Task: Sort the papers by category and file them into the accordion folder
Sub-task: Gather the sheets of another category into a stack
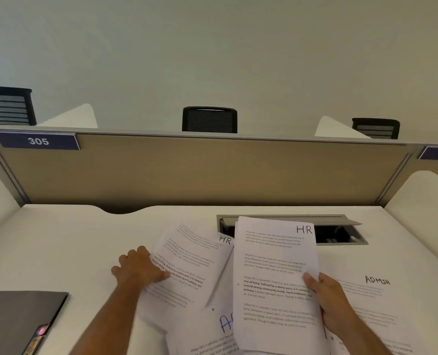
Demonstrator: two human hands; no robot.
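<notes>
**Sorting HR and ADMIN sheets at a white table**

Your right hand [330,301] grips a printed sheet marked "HR" [274,278] by its right edge, thumb on top, holding it lifted above the other papers. Your left hand [138,270] rests flat, fingers spread, on the left edge of a second "HR" sheet [194,257] lying on the white table [71,247]. To the right lies a sheet marked "ADMIN" [371,290]. Another page with blue handwriting [212,329] sits partly under the lifted sheet. A dark folder [18,319] lies at the table's near left corner. Behind the papers is an open cable hatch [341,234], then a tan partition [200,172].
</notes>
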